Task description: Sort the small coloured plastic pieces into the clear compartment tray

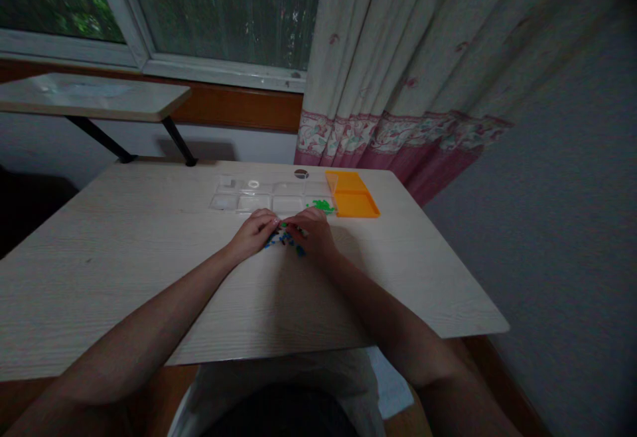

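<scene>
Head view: the left hand (255, 231) and right hand (316, 231) curl around loose blue pieces (300, 250) on the table (124, 238), a green piece (283, 225) between them; pinched or not, I cannot tell. Beyond, green pieces (321, 206) already lie in the clear tray (288, 205); blue ones seem left.

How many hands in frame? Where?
2. Left hand is left of the loose blue pieces; right hand is right of them, both by the clear tray's near edge. Some fingers are hidden; no other hand shows.
</scene>
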The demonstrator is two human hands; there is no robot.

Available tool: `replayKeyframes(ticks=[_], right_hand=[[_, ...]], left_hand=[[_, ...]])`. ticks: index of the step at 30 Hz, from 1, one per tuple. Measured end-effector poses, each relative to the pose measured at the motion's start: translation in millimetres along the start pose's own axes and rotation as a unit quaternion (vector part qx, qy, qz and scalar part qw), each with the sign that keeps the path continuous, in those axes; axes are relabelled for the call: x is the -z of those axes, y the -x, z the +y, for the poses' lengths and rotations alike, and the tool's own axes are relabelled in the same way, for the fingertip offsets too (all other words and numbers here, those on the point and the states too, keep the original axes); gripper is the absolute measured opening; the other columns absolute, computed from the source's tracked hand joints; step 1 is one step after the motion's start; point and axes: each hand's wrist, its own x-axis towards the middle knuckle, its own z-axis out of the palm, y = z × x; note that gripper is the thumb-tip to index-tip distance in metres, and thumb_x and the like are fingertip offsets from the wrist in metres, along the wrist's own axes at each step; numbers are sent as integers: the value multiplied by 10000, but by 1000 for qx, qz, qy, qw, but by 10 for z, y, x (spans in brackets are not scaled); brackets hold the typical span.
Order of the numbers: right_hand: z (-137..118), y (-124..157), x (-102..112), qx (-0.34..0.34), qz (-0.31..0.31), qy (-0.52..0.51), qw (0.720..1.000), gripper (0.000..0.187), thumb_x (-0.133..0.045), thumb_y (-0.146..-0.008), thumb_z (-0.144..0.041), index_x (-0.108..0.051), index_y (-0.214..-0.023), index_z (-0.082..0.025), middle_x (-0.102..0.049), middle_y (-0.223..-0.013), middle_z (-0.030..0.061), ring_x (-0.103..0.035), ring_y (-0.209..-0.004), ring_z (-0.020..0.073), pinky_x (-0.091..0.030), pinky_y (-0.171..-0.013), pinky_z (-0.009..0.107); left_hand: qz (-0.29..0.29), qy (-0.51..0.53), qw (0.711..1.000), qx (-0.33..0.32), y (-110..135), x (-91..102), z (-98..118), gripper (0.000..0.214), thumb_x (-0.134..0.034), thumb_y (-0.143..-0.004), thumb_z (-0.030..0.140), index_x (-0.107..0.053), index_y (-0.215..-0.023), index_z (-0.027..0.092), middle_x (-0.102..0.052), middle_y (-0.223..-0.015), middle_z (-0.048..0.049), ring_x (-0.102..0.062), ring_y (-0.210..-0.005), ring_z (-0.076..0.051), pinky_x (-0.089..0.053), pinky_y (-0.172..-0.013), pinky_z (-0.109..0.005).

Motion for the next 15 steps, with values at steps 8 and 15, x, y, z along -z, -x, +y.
replayKeyframes(ticks=[8, 15], right_hand=[[36, 12, -42, 13, 28, -16, 999, 152, -648, -889, -310, -758, -969, -243, -713, -870, 36, -585, -878, 198, -384, -836, 343], [41, 13, -40, 11, 27, -21, 999, 178, -633, -904, -322, -761, -1005, -249, -706, -870, 35, -579, -879, 190, -376, -839, 337]], left_hand=[[-17, -9, 1000, 1, -9, 25, 58, 418, -451, -965, 529, -660, -854, 185, -639, -859, -60, -578, -879, -188, -444, -855, -327], [-13, -5, 1000, 12, -4, 42, 121, 414, -461, -960, 531, -654, -858, 179, -639, -866, -66, -570, -882, -193, -442, -853, -329]])
